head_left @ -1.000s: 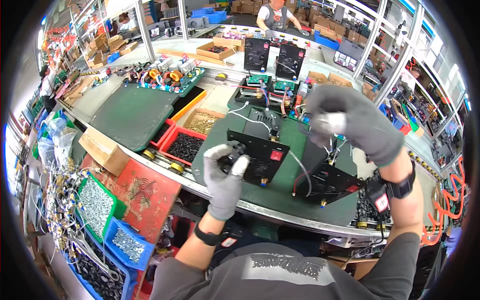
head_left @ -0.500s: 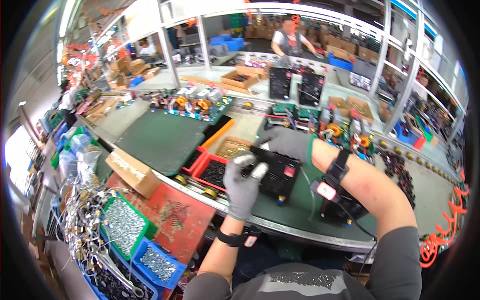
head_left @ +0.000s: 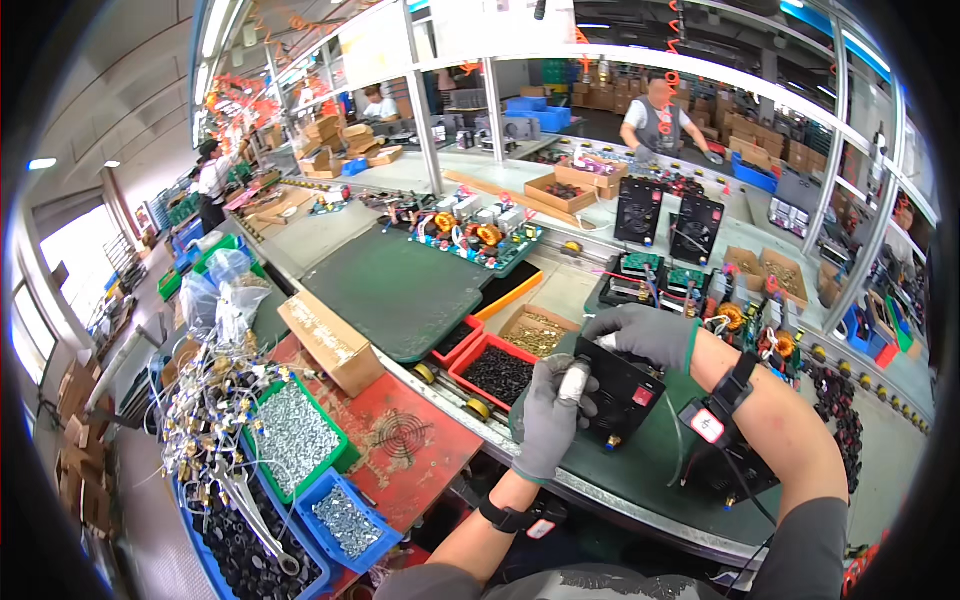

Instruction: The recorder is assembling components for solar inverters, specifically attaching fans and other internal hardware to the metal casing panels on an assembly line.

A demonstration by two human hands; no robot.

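A black panel [head_left: 618,392] with a red switch and a small brass-and-blue fitting stands tilted over the green work surface in front of me. My right hand [head_left: 655,336], in a grey glove, is closed on its top edge, the fingertips partly hidden behind it. Against the panel's left edge, my left hand [head_left: 546,428], gloved in grey with whitish fingertips, is bent closed. Something dark shows between its thumb and fingers, but I cannot make out what. A red bin of small black screws [head_left: 500,373] and a cardboard box of brass-coloured parts [head_left: 535,330] lie just beyond the left hand.
Circuit boards [head_left: 480,235] sit on a green board at far left. Two black panels [head_left: 640,212] stand upright behind the wired assemblies [head_left: 700,285]. At left are a cardboard box [head_left: 332,340], a green bin of metal parts [head_left: 345,455] and a wrench [head_left: 250,510]. A co-worker [head_left: 660,120] stands opposite.
The black panel has been raised from lying nearly flat to a steeper tilt. My left hand has come in against its left edge with the fingers closer together. The whole view has shifted.
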